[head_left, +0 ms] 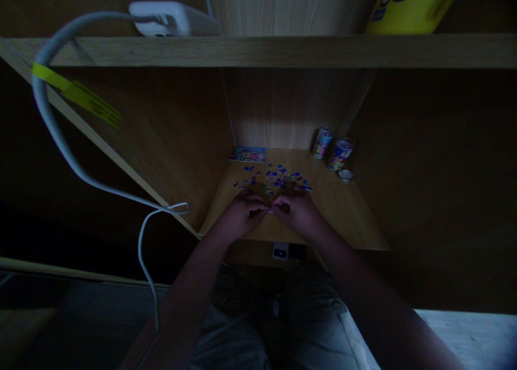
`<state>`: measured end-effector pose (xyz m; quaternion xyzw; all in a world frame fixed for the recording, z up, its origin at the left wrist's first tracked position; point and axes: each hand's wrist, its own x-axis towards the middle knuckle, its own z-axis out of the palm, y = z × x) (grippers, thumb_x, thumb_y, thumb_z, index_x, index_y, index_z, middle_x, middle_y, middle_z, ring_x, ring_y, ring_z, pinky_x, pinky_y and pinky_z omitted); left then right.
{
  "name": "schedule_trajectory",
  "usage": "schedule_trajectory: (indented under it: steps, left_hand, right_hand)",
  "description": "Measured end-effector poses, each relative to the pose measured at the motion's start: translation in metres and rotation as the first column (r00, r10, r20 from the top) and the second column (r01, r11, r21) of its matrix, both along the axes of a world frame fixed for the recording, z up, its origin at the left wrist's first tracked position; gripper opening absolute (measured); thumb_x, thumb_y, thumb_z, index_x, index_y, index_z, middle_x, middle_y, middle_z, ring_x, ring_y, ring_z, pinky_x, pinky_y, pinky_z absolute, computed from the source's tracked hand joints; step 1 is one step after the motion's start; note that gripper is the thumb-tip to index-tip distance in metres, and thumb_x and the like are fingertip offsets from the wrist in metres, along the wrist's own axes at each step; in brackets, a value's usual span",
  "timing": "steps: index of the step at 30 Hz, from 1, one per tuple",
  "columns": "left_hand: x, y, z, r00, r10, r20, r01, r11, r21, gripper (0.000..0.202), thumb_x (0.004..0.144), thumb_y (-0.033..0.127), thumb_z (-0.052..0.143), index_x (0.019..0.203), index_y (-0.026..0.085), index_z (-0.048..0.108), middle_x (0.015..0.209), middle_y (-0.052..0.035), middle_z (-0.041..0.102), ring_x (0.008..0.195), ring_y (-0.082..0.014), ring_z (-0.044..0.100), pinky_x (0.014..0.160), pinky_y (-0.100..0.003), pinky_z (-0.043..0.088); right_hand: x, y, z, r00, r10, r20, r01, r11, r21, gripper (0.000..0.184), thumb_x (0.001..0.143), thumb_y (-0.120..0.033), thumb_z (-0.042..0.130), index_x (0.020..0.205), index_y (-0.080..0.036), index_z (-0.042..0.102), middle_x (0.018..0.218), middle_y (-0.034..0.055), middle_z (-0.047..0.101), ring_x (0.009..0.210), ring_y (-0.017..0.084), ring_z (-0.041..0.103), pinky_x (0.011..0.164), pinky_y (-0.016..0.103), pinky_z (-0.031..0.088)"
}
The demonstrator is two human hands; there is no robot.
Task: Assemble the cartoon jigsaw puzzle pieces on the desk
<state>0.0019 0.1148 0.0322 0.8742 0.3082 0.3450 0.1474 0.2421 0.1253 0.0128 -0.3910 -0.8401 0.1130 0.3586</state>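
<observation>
Both my hands rest together on a small wooden desk [347, 214] in dim light. My left hand [242, 216] and my right hand [297, 211] have their fingers curled and pinched, the fingertips meeting around a tiny puzzle piece [270, 210] that is hard to make out. Just beyond my fingers lies a scatter of several blue jigsaw pieces [274, 177]. A colourful picture card [249, 154] lies at the back left of the desk.
Two small printed tins [322, 142] [341, 153] stand at the back right, a round lid [346, 175] beside them. A shelf [283, 51] above carries a white power adapter [169, 18] with a dangling cable [56, 138] and a yellow container [407, 6]. My knees are below.
</observation>
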Motion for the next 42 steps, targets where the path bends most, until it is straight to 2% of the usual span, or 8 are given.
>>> schedule_trajectory:
  steps: [5,8,11,15,21,27,33,42]
  left_hand:
    - [0.0,0.0,0.0,1.0,0.001,-0.006,-0.001,1.0,-0.001,0.014,0.106,0.02,0.074,0.106,0.028,0.085,0.107,-0.0011,0.087,0.099,-0.0208,0.08,0.098,-0.043,0.058]
    - [0.0,-0.001,0.0,1.0,0.014,-0.007,-0.014,1.0,-0.009,0.014,0.104,0.018,0.074,0.106,0.028,0.084,0.108,-0.0014,0.086,0.1,-0.0208,0.079,0.098,-0.042,0.059]
    - [-0.001,-0.002,0.0,0.999,0.054,-0.005,-0.055,0.998,-0.023,0.014,0.104,0.018,0.073,0.108,0.027,0.083,0.106,-0.003,0.085,0.102,-0.0225,0.078,0.098,-0.043,0.06]
    - [-0.001,-0.006,0.003,0.994,0.107,-0.002,-0.107,0.994,-0.039,0.014,0.105,0.016,0.071,0.11,0.025,0.081,0.107,-0.0037,0.084,0.106,-0.0239,0.076,0.101,-0.045,0.06]
    - [0.0,-0.007,0.005,0.988,0.153,0.003,-0.152,0.987,-0.05,0.017,0.105,0.012,0.066,0.106,0.024,0.079,0.105,-0.0047,0.081,0.104,-0.0237,0.075,0.098,-0.044,0.061]
    - [-0.002,-0.005,0.003,0.989,0.146,0.006,-0.146,0.989,-0.037,0.018,0.105,0.012,0.064,0.105,0.024,0.078,0.103,-0.0044,0.08,0.104,-0.0235,0.074,0.096,-0.042,0.061]
    - [0.001,-0.008,0.006,0.998,0.052,-0.046,-0.052,0.999,0.001,0.022,0.103,0.013,0.068,0.112,0.027,0.082,0.104,-0.0039,0.079,0.101,-0.0227,0.073,0.094,-0.041,0.059]
    - [0.002,-0.014,0.011,0.986,0.042,-0.161,-0.039,0.999,0.023,0.019,0.105,0.022,0.07,0.114,0.029,0.085,0.102,-0.0033,0.081,0.094,-0.0233,0.073,0.092,-0.045,0.057]
  right_hand:
    - [-0.002,-0.003,0.004,1.0,-0.027,0.009,0.027,0.999,0.019,0.017,0.094,-0.017,0.086,0.084,-0.026,0.075,0.091,-0.0008,0.08,0.09,0.022,0.072,0.094,0.04,0.048]
    - [-0.001,-0.005,0.007,0.998,-0.063,-0.02,0.063,0.997,0.037,0.01,0.099,-0.02,0.08,0.092,-0.028,0.078,0.098,0.0009,0.08,0.099,0.024,0.071,0.095,0.04,0.049]
    - [0.003,-0.006,0.01,0.983,-0.156,-0.093,0.161,0.986,0.051,0.012,0.106,-0.022,0.068,0.102,-0.027,0.077,0.104,0.004,0.079,0.102,0.025,0.071,0.097,0.041,0.051]
    - [0.011,-0.007,0.012,0.933,-0.304,-0.192,0.318,0.947,0.047,0.017,0.105,-0.019,0.059,0.107,-0.024,0.075,0.109,0.0085,0.079,0.107,0.029,0.07,0.099,0.045,0.053]
    - [0.021,-0.009,0.012,0.898,-0.397,-0.192,0.408,0.913,0.02,0.019,0.102,-0.017,0.056,0.106,-0.023,0.075,0.11,0.0103,0.079,0.108,0.03,0.07,0.099,0.045,0.054]
    - [0.036,-0.032,0.013,0.934,-0.356,-0.039,0.357,0.934,0.015,0.014,0.102,-0.021,0.066,0.098,-0.027,0.078,0.105,0.0064,0.079,0.109,0.032,0.066,0.102,0.048,0.048]
    - [0.042,-0.05,0.011,0.963,-0.212,0.165,0.21,0.977,0.034,0.011,0.105,-0.03,0.074,0.114,-0.03,0.08,0.116,0.0058,0.08,0.113,0.03,0.065,0.101,0.047,0.045]
    - [0.037,-0.052,0.013,0.978,-0.03,0.208,0.026,0.999,0.024,0.009,0.108,-0.028,0.072,0.107,-0.03,0.08,0.116,0.0032,0.081,0.108,0.027,0.067,0.097,0.047,0.048]
